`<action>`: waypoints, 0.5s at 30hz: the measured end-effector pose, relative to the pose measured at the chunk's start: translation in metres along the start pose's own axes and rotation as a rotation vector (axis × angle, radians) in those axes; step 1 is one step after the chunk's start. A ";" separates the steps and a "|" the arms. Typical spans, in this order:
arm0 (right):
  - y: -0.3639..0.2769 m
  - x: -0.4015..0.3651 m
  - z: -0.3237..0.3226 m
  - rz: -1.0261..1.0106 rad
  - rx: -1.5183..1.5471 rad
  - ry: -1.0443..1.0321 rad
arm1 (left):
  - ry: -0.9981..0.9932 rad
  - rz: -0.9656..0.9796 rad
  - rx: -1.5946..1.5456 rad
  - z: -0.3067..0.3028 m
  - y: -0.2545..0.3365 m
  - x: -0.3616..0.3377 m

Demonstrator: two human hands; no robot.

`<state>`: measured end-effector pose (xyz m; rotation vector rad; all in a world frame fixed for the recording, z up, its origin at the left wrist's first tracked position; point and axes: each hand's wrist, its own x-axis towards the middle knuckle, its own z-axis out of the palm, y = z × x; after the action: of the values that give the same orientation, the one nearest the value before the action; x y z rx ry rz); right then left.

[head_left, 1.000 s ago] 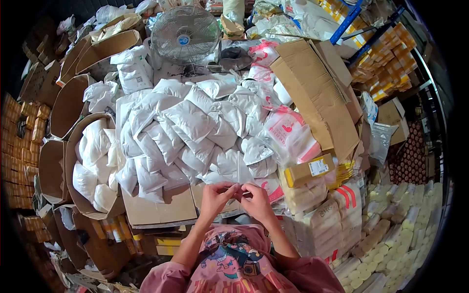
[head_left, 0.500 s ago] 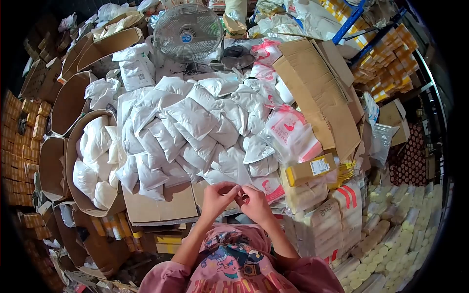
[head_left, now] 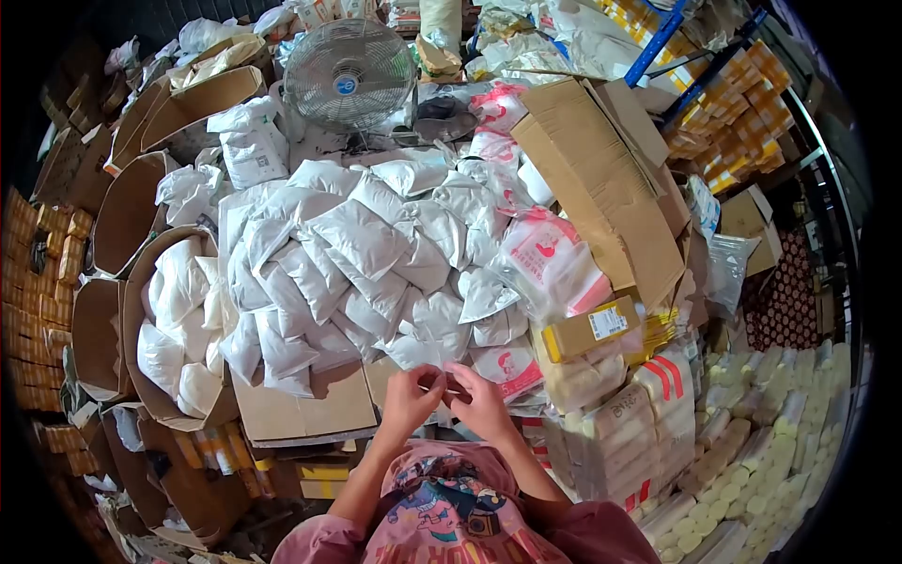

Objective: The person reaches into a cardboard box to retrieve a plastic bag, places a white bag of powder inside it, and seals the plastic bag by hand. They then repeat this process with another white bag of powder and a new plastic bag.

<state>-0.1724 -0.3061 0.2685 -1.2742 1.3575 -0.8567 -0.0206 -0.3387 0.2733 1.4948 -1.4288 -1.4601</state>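
My left hand (head_left: 410, 402) and my right hand (head_left: 477, 400) meet at the front edge of the work surface, close to my body. Both have thumb and fingers pinched together. Whatever sits between the fingertips is too small and pale to make out. Just beyond them lies a heap of filled white bags (head_left: 362, 240), stacked over one another. To the right of my right hand is a flat pink-and-white printed plastic bag (head_left: 508, 368). A cardboard sheet (head_left: 310, 412) sticks out from under the heap on the left.
A round fan (head_left: 349, 80) stands behind the heap. Open cartons (head_left: 129, 211) line the left side, one holding filled white bags (head_left: 180, 324). At right are a large cardboard box (head_left: 597, 179), a small yellow-edged box (head_left: 590, 331), wrapped packs (head_left: 631, 442) and stacked pale rolls (head_left: 752, 461).
My hands have shifted slightly down and left in view, and the fingers have drawn a little apart. The surroundings slide slightly left with the camera's movement.
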 end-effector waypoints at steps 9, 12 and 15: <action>-0.013 0.001 -0.017 0.279 0.478 0.018 | -0.110 0.234 0.168 -0.004 0.023 -0.007; -0.010 0.002 -0.019 0.243 0.392 -0.002 | -0.101 0.209 0.229 -0.005 0.031 -0.013; -0.032 0.000 -0.023 0.222 0.418 -0.043 | -0.102 0.131 0.194 -0.013 0.048 -0.019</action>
<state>-0.1868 -0.3151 0.3042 -0.8001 1.1819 -0.8942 -0.0180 -0.3356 0.3266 1.4265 -1.7392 -1.3669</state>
